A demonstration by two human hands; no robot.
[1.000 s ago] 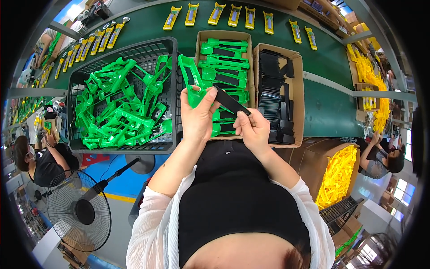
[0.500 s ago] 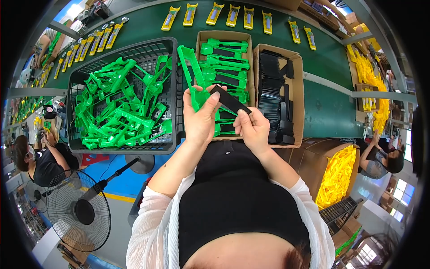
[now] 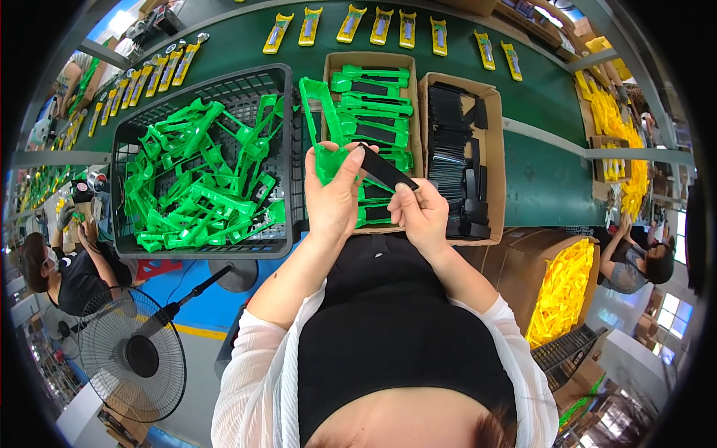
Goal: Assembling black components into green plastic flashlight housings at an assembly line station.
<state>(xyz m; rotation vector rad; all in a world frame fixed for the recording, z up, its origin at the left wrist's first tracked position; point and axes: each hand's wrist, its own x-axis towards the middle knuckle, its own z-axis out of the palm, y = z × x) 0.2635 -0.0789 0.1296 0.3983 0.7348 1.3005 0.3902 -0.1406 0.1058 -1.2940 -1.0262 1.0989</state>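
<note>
Green is covering the workbench, whose edges are bending toward the rim of the view. On its left a dark grey plastic crate is holding a loose tangle of green plastic parts. Just beside it, a cardboard box is holding a column of similar green parts with black pieces among them, and next to that a second cardboard box is holding black strips, many packed in a row. Yellow holders are lying spaced out along the far side. Below the bench, a pedestal fan is standing at the left, and a large carton is holding yellow parts at the right. One co-worker is showing at the far left, another at the far right.

Both forearms are rising from below and converging near the bench's close edge. The left hand is clamping the lower end of a green plastic frame, which is pointing away from the body; its thumb is meeting one end of a black strip. The right hand is pinching the strip's other end between thumb and forefinger, the strip slanting down rightward between the hands. Any print on the yellow holders is appearing too small to read.
</note>
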